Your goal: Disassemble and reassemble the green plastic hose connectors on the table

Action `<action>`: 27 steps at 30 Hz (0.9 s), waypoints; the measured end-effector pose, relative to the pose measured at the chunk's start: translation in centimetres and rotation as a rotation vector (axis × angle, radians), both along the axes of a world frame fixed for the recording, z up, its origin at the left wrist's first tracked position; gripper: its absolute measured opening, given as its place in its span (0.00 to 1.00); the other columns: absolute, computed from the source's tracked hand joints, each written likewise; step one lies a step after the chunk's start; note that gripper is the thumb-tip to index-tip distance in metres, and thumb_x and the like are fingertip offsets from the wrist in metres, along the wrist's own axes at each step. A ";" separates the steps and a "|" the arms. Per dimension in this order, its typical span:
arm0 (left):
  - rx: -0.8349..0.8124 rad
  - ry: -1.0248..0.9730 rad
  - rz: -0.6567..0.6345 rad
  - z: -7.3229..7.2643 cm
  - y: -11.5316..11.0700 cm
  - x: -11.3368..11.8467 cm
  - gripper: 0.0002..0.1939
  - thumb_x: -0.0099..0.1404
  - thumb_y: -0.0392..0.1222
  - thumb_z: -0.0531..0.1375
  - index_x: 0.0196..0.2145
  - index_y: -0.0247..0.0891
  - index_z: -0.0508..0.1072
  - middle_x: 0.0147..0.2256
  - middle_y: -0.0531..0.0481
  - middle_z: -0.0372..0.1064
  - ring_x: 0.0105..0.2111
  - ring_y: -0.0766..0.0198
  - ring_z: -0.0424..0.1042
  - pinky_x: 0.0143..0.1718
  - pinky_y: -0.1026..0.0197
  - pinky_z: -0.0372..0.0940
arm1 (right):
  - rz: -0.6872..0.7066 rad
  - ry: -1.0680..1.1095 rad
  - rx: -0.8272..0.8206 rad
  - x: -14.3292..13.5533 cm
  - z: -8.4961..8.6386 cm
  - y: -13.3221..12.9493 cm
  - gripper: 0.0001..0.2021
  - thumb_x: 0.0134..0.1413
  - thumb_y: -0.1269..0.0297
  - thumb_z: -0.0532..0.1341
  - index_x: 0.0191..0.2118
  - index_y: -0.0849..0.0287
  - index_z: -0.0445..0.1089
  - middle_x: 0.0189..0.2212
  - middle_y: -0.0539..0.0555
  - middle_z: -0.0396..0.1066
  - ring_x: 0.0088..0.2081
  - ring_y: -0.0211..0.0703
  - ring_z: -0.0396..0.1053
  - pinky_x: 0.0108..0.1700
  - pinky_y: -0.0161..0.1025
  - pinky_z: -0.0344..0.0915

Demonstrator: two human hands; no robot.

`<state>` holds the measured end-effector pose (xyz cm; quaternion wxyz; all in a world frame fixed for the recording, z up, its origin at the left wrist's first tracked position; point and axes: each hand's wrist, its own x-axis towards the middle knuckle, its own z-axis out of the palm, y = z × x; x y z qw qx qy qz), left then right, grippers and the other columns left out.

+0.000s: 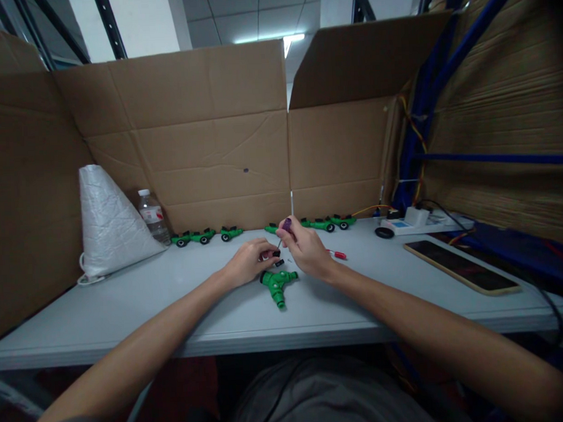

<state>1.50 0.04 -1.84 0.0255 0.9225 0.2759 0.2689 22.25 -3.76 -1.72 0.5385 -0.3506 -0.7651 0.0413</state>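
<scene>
My right hand (305,250) is closed around a screwdriver with a dark purple handle (287,224); its thin shaft slants down toward my left hand. The fingers of my left hand (250,260) pinch a small black part (276,253) just above the table. Right below both hands lies a green toy gun-shaped tool (277,287), its short end pointing toward me. Another small black piece (279,263) sits between it and my left fingertips. A red-tipped tool (339,255) lies partly hidden behind my right hand.
Green toy cars (193,237) line the back of the white table (141,302). A silver cone-shaped bag (106,223) and a bottle (153,217) stand back left. At right are a phone (461,266), a power strip (425,221) and a black ring (384,232). Cardboard walls surround the table.
</scene>
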 end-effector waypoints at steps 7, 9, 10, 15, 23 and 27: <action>0.028 0.011 -0.020 0.3 -0.1 0.1 0.09 0.72 0.43 0.63 0.46 0.38 0.80 0.35 0.48 0.72 0.36 0.60 0.70 0.39 0.60 0.65 | -0.004 -0.093 0.073 0.0 0.1 -0.4 0.13 0.77 0.51 0.51 0.43 0.54 0.64 0.31 0.53 0.73 0.31 0.46 0.71 0.36 0.39 0.63; 0.032 0.013 -0.022 0.3 -0.1 0.0 0.09 0.72 0.43 0.63 0.45 0.38 0.79 0.34 0.49 0.71 0.35 0.61 0.69 0.39 0.60 0.65 | -0.013 -0.095 0.123 0.0 0.0 -0.4 0.13 0.77 0.51 0.51 0.43 0.54 0.64 0.33 0.55 0.74 0.32 0.46 0.71 0.37 0.40 0.63; 0.037 0.009 -0.026 0.3 -0.1 0.0 0.09 0.72 0.43 0.63 0.45 0.38 0.79 0.35 0.49 0.71 0.35 0.61 0.69 0.39 0.60 0.65 | -0.019 -0.095 0.140 0.0 0.0 -0.4 0.13 0.77 0.51 0.51 0.43 0.54 0.64 0.33 0.55 0.74 0.32 0.46 0.71 0.37 0.40 0.63; 0.055 -0.002 -0.055 0.1 -0.2 0.0 0.09 0.72 0.44 0.63 0.45 0.38 0.78 0.38 0.48 0.71 0.39 0.59 0.70 0.43 0.59 0.66 | -0.022 -0.141 0.148 0.0 -0.4 -0.3 0.14 0.77 0.52 0.52 0.40 0.53 0.62 0.30 0.53 0.72 0.30 0.46 0.70 0.34 0.39 0.61; 0.027 -0.002 -0.071 0.2 -0.2 -0.1 0.10 0.72 0.44 0.64 0.48 0.39 0.78 0.40 0.47 0.73 0.41 0.58 0.71 0.46 0.58 0.67 | -0.005 -0.130 0.161 0.2 -0.3 -0.4 0.13 0.77 0.52 0.51 0.42 0.54 0.62 0.31 0.53 0.72 0.31 0.46 0.70 0.35 0.39 0.62; 0.023 0.007 -0.060 0.3 -0.3 -0.1 0.10 0.72 0.44 0.63 0.47 0.38 0.78 0.39 0.47 0.73 0.41 0.57 0.70 0.45 0.57 0.66 | -0.031 -0.103 0.165 0.1 -0.5 -0.3 0.13 0.77 0.52 0.50 0.42 0.54 0.62 0.31 0.54 0.72 0.31 0.47 0.71 0.35 0.40 0.62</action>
